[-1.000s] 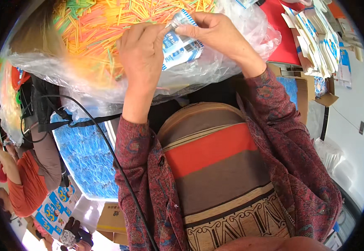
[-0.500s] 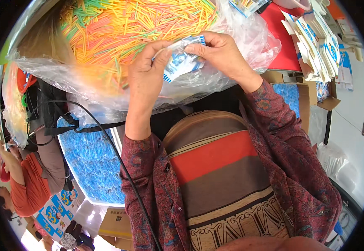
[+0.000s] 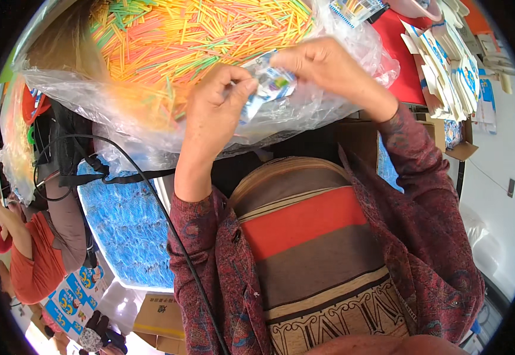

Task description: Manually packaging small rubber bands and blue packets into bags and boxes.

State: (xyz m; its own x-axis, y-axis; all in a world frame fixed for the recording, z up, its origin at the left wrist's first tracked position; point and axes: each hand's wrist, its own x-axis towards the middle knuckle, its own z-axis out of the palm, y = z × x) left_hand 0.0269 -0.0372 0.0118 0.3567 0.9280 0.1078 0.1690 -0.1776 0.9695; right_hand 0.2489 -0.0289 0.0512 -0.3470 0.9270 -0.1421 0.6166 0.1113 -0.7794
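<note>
My left hand (image 3: 219, 103) pinches a small blue-and-white plastic packet (image 3: 274, 84) between thumb and fingers. At the packet's upper right edge my right hand (image 3: 325, 64) is closed too, its fingertips pinched and smeared by motion. A green spot shows on the packet's face. Behind and below both hands spreads a heap of thin sticks (image 3: 204, 35) in yellow, orange, pink and green, lying in a large clear plastic bag (image 3: 304, 115).
Flat white-and-blue cartons (image 3: 446, 65) stand stacked at the right on a red surface (image 3: 396, 56). Several packets (image 3: 355, 10) lie at the top right. At lower left is a bin of blue packets (image 3: 130, 228). A black cable (image 3: 151, 192) crosses my left side. Another person (image 3: 38, 254) sits at the far left.
My right hand has moved a little up and right along the packet, and its elbow has swung outward. The packet's face has turned. My left hand has barely moved.
</note>
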